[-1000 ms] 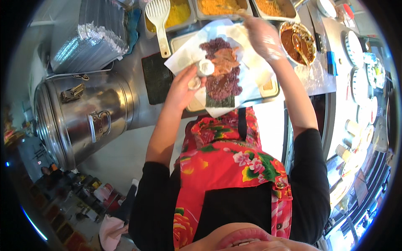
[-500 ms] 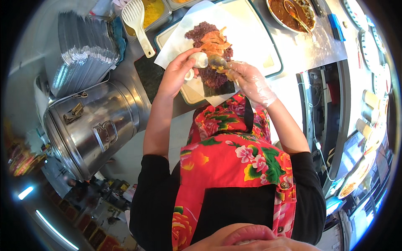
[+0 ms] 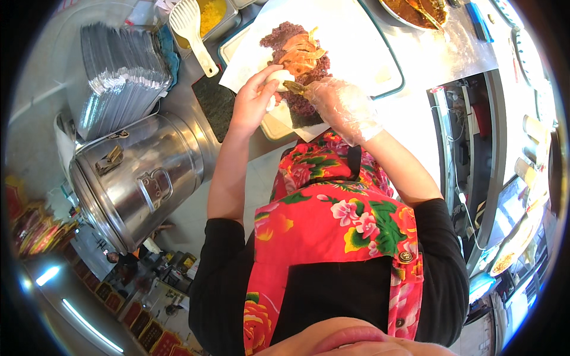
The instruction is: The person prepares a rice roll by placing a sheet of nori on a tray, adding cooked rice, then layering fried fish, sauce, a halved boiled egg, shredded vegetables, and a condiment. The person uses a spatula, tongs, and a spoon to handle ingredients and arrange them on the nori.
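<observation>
R hand [image 3: 343, 107] moved in, holding spoon [image 3: 295, 88], L hand [image 3: 254, 101] gripping smooth white ovoid pc [image 3: 280, 76], lumpy purple rice [image 3: 285, 35] nr

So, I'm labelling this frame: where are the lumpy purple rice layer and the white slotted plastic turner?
Lumpy purple rice layer [image 3: 282, 35], head view: its bare upper end.
White slotted plastic turner [image 3: 194, 38], head view: the neck between head and handle.

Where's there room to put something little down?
Try the steel counter on the right, between the board, the sauce bowl and the blue thing: it looks bare, maybe smeary. The left is crowded with the slotted spatula, seaweed sheet and steel drum. In the middle, the left hand and gloved right hand meet over the purple rice.
</observation>
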A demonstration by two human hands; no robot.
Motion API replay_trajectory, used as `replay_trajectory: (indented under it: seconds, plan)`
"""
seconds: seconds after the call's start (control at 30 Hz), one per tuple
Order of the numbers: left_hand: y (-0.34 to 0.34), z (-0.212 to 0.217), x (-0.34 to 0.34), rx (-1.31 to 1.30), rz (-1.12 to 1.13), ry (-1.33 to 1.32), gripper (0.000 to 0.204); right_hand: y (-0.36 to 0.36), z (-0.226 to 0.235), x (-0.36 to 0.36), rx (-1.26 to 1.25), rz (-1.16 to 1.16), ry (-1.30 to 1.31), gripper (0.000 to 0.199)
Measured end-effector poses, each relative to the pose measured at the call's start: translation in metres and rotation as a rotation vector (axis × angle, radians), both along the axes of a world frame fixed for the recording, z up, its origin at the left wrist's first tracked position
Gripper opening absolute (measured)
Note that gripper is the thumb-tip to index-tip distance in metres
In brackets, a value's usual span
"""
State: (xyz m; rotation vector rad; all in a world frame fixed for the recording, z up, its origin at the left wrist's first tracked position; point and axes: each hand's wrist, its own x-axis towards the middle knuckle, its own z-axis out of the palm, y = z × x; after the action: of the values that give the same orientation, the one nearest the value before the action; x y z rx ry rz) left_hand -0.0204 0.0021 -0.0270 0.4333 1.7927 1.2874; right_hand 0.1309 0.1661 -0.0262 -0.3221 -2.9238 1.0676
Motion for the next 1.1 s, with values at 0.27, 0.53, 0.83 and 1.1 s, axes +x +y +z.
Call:
replay_trajectory:
  seconds: [0.27, 0.53, 0.83, 1.1]
  plan:
    - [-0.004, -0.010, -0.003, 0.006, 0.062, -0.060, 0.035, 0.010, -0.015, 0.001, -0.044, -0.065, -0.205, 0.018]
    - [-0.005, -0.011, -0.020, 0.089, -0.009, -0.165, 0.036, 0.028, -0.010, -0.001, 0.227, 0.074, 0.110, 0.005]
    - [0.001, -0.008, -0.036, 0.099, -0.127, -0.106, 0.037, 0.036, -0.017, -0.010, -0.073, 0.102, -0.266, 0.014]
    - [0.012, -0.001, -0.019, 0.211, 0.100, -0.052, 0.037, 0.033, -0.001, 0.018, -0.727, -0.274, -0.264, 0.030]
